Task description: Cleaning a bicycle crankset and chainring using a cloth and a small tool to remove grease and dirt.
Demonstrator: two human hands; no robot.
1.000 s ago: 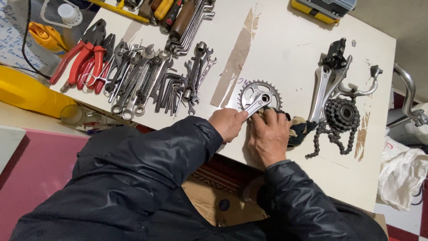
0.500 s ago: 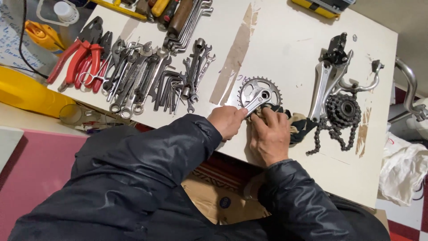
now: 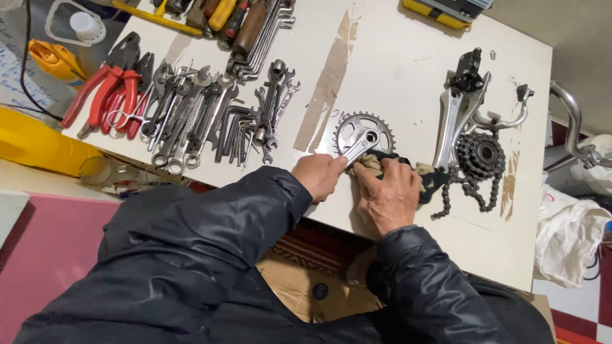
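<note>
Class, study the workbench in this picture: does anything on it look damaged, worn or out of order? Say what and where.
The white table is scarred: a long brown strip where the surface has peeled, above the chainring crank that the left hand and right hand hold with a rag. A smaller scuff lies beside the chain.

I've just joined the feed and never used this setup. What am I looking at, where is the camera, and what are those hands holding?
One camera, worn on the person's head, looks down at a white table. There is no machine, only two bare hands in dark sleeves. The left hand grips the end of a silver bicycle crank arm with its toothed chainring. The right hand presses a rag against that arm. To the right lie a chain with a gear cluster and another silver crank arm. To the left lie rows of wrenches and red-handled pliers.
</note>
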